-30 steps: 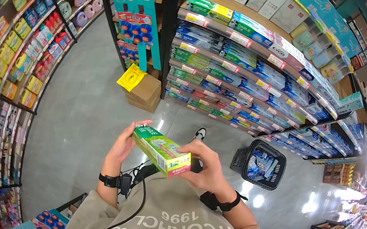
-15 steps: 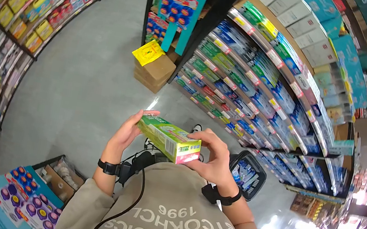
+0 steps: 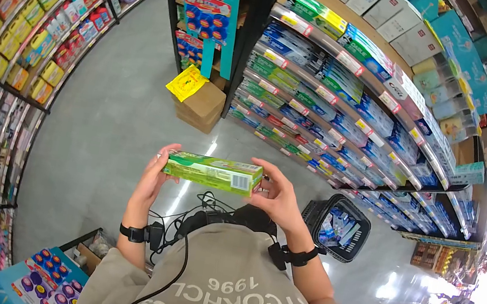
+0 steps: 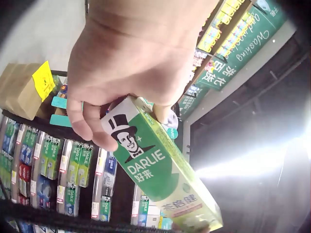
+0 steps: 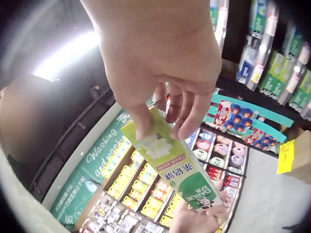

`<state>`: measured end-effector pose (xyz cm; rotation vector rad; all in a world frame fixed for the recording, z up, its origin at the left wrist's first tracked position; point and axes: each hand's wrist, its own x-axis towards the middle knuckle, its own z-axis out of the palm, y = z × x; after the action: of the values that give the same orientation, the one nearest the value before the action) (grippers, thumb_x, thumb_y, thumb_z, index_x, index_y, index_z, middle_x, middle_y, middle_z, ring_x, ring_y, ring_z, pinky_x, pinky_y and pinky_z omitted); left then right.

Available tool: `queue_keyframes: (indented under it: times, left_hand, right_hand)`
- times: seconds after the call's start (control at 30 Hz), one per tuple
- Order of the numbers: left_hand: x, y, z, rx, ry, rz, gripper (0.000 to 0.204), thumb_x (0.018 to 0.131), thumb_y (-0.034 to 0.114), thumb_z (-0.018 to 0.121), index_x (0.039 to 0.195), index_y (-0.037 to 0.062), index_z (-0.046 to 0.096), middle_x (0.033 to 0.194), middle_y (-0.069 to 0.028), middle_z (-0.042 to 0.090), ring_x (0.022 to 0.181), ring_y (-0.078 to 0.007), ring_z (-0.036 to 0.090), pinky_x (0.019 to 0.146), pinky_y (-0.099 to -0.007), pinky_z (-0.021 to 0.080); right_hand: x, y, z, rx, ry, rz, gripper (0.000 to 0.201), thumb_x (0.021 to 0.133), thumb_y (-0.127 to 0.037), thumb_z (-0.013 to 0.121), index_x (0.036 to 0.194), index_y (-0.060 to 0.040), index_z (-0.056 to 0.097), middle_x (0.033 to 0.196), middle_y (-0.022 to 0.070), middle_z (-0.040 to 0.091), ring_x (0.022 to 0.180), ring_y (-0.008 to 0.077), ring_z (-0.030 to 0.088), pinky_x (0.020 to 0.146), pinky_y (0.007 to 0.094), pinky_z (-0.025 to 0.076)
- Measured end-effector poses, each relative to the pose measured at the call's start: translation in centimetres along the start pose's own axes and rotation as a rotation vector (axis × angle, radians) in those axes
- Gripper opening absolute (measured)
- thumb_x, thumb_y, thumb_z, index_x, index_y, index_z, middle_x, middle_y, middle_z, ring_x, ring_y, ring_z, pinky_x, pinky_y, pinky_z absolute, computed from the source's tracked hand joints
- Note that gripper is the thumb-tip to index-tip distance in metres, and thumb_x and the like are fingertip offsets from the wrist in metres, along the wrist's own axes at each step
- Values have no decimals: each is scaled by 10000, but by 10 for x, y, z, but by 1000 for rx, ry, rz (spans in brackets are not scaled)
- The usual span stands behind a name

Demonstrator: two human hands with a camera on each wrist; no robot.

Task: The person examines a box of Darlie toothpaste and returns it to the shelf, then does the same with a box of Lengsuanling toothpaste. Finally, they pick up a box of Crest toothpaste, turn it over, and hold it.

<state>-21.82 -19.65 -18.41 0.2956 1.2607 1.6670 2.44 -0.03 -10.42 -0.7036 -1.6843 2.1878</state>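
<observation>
A green and white toothpaste box [image 3: 213, 173] lies across the space between both hands, one long side with a barcode facing up toward the head camera. The left hand [image 3: 151, 178] grips its left end; in the left wrist view that hand [image 4: 131, 63] has fingers and thumb around the end near the top-hat logo of the box [image 4: 160, 167]. At the other end, the right hand [image 3: 277, 198] pinches the box between thumb and fingers. The right wrist view shows that hand [image 5: 163, 63] above the flower-printed end of the box [image 5: 172, 162].
Shelves of toothpaste boxes [image 3: 329, 102] stand ahead and to the right. A black basket [image 3: 358, 242] holding blue packages is on the floor at the right. Cardboard boxes [image 3: 203, 106] with a yellow packet [image 3: 187, 82] stand ahead; bottle shelves [image 3: 33, 20] line the left.
The box has turned from slanting down toward the right hand to nearly level, its long barcode side now showing. Both hands still hold it, and the head view has shifted.
</observation>
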Motion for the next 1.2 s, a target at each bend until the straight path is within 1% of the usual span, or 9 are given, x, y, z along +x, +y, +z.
queue_keyframes:
  times: [0.23, 0.33, 0.43, 0.57, 0.67, 0.77, 0.9, 1.03, 1.2]
  left_hand:
    - [26, 12, 35, 221, -43, -19, 499, 997, 290, 644, 1443, 109, 511, 1128, -19, 637, 946, -96, 593, 726, -258, 478]
    - [46, 2, 50, 284, -124, 1, 575, 954, 247, 697, 1479, 132, 495, 1126, -10, 639, 932, -86, 575, 714, -246, 467]
    - [60, 2, 67, 373, -164, 18, 774, 938, 200, 720, 1604, 156, 328, 1226, -48, 586, 985, -115, 586, 754, -259, 491]
    - [76, -7, 74, 384, -166, 106, 953, 912, 99, 749, 1658, 179, 160, 1334, -106, 499, 1078, -170, 612, 847, -304, 531]
    - [86, -16, 74, 329, -86, 195, 1026, 863, -1, 775, 1655, 184, 149, 1355, -132, 473, 1169, -209, 603, 888, -332, 536]
    - [82, 0, 90, 230, 8, 137, 1054, 805, -5, 828, 1639, 168, 207, 1336, -110, 489, 1204, -210, 591, 886, -324, 524]
    - [72, 19, 122, 518, 58, 458, 1072, 709, 1, 895, 1596, 85, 298, 1270, -60, 531, 1111, -181, 592, 971, -341, 500]
    - [52, 50, 165, 728, -74, 630, 930, 688, 41, 916, 1500, 46, 464, 1220, -90, 597, 1102, -204, 603, 972, -350, 498]
    - [61, 51, 191, 802, -108, 645, 864, 652, 90, 947, 1419, 27, 554, 1217, -113, 620, 1066, -233, 631, 932, -350, 518]
  right_hand:
    - [-17, 31, -63, 370, 119, 227, 530, 987, -137, 664, 1476, -37, 486, 1413, 102, 578, 1198, 229, 635, 903, 357, 584]
    - [-18, 26, -69, 392, 280, 273, 446, 990, -97, 655, 1411, -22, 529, 1331, 118, 615, 1191, 227, 622, 877, 364, 587]
    - [-18, 44, -89, 342, 302, 287, 472, 1012, -117, 620, 1462, -40, 497, 1373, 108, 610, 1251, 237, 603, 990, 423, 541]
    - [-10, 49, -97, 311, 392, 228, 526, 991, -55, 632, 1493, -52, 473, 1402, 124, 585, 1255, 251, 601, 1012, 415, 523]
    - [3, 49, -105, 302, 422, 183, 602, 962, 5, 642, 1526, -49, 437, 1429, 141, 562, 1242, 247, 605, 1001, 380, 518]
    - [19, 42, -107, 360, 434, 145, 703, 922, 66, 645, 1563, -32, 374, 1431, 154, 556, 1197, 228, 626, 966, 325, 523]
    - [34, 61, -120, 336, 247, 141, 705, 876, 99, 675, 1528, -17, 431, 1413, 129, 554, 1178, 219, 629, 966, 325, 524]
    - [38, 58, -125, 350, 91, 177, 695, 827, 125, 713, 1475, -9, 500, 1394, 96, 545, 1145, 203, 632, 962, 317, 525]
    - [43, 58, -152, 334, 78, 220, 733, 787, 104, 778, 1459, -12, 509, 1382, 98, 556, 1196, 217, 610, 963, 338, 545]
